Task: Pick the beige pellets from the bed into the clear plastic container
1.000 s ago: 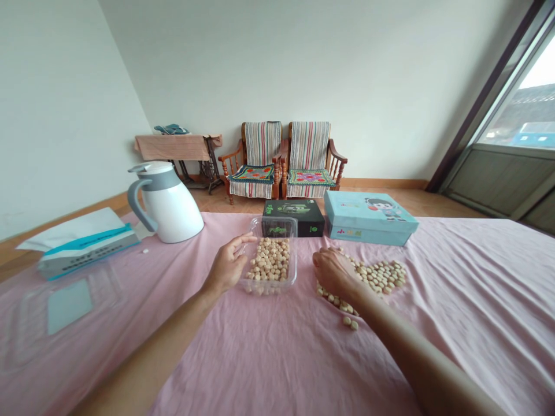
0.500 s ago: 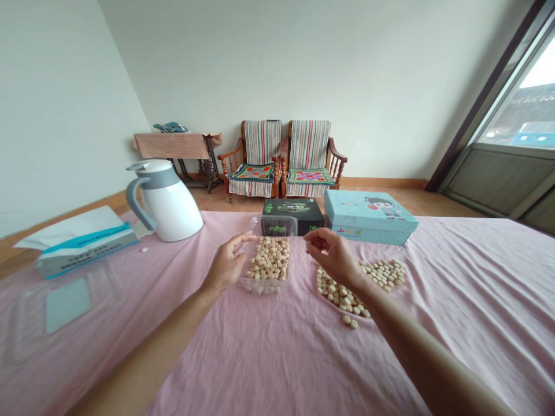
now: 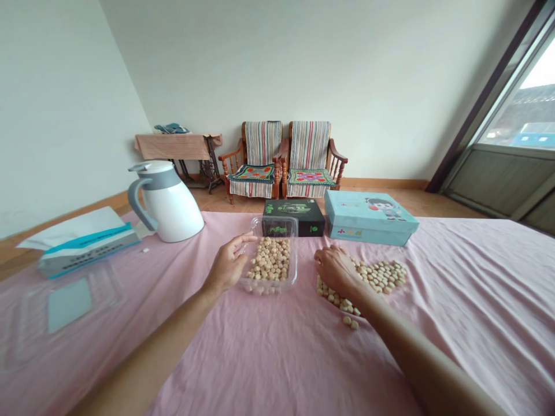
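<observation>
My left hand [image 3: 226,263] grips the left side of a clear plastic box [image 3: 293,268], thumb low and fingers at the upper rim. Many small round beige pieces [image 3: 271,260] fill the bottom of that box. To its right, more beige pieces [image 3: 384,276] lie spread in one layer on what looks like a pink plate, mostly hidden. My right hand [image 3: 339,268] is over the left part of this layer, its fingers curled down and closed together. Whatever is between those fingertips is hidden. Two loose pieces [image 3: 351,323] rest on the cloth in front.
Behind the clear box stands a black box [image 3: 310,216], with a light blue box [image 3: 368,231] to its right. On the left are a white jug [image 3: 173,208], a tissue pack [image 3: 87,248] and a clear plastic lid [image 3: 106,292]. A pink cloth [image 3: 243,358] covers the table.
My right hand has moved down and slightly right, from beside the clear box onto the spread pieces. My left hand stays at the box.
</observation>
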Demonstrator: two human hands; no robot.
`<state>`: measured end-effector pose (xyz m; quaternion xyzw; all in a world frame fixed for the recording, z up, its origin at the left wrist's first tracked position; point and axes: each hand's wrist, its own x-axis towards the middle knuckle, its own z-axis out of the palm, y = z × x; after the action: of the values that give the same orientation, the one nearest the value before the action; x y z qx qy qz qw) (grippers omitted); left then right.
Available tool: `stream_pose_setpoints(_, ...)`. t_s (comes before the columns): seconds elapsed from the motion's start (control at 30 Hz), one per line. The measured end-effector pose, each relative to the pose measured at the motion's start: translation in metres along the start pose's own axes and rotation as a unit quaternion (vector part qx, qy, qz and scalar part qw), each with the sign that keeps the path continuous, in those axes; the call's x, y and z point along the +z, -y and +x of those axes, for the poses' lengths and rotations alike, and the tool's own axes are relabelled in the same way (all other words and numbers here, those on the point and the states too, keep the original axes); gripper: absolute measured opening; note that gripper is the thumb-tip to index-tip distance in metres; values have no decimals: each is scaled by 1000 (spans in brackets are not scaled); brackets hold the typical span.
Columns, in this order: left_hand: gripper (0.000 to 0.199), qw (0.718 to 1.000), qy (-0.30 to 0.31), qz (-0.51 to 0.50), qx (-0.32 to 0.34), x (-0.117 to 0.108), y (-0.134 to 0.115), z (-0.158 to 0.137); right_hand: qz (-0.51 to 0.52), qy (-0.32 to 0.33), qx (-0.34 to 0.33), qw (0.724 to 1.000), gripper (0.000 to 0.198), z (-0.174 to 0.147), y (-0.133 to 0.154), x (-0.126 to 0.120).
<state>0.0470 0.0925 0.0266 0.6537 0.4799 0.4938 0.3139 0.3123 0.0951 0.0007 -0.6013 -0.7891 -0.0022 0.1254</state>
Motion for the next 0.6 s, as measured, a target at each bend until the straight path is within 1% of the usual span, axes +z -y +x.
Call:
stream_pose_setpoints(0.1, 50, 1000, 2, 12, 0, 0, -2, 0, 22, -19, 10, 1000, 19, 1, 0, 2)
stream_pose_setpoints(0.13, 51, 1000, 3, 13, -1, 0, -3, 0, 44, -37, 15, 998, 19, 2, -1, 2)
stream_pose_setpoints(0.2, 51, 1000, 5, 14, -3, 0, -3, -1, 110, -91, 31, 989, 17, 5, -1, -2)
stream_pose_setpoints(0.27, 52, 1000, 8, 12, -4, 0, -2, -1, 207, -148, 35, 966, 13, 7, 2, -8)
stream_pose_setpoints(0.33, 53, 1000, 10, 14, -1, 0, 0, -1, 323, -171, 12, 931, 10, 7, 10, -16)
stream_pose_setpoints(0.37, 53, 1000, 10, 16, 1, 0, 0, 0, 384, -166, -8, 908, 10, 6, 15, -20)
stream_pose_setpoints(0.43, 52, 1000, 10, 18, 6, -1, 2, 0, 496, -133, -52, 857, 13, 3, 27, -29)
stream_pose_setpoints(0.47, 52, 1000, 9, 20, 8, -1, 2, 0, 539, -113, -69, 832, 16, 1, 32, -33)
stream_pose_setpoints(0.5, 52, 1000, 9, 22, 10, -1, 3, 0, 569, -96, -82, 813, 19, 0, 36, -37)
stream_pose_setpoints(0.53, 52, 1000, 8, 24, 11, -2, 3, 0, 582, -83, -88, 804, 21, -2, 38, -41)
stream_pose_setpoints(0.57, 51, 1000, 6, 27, 12, -2, 3, 1, 577, -79, -87, 808, 22, -3, 39, -44)
stream_pose_setpoints(0.6, 51, 999, 5, 31, 13, -2, 3, 1, 552, -80, -79, 826, 21, -4, 37, -47)
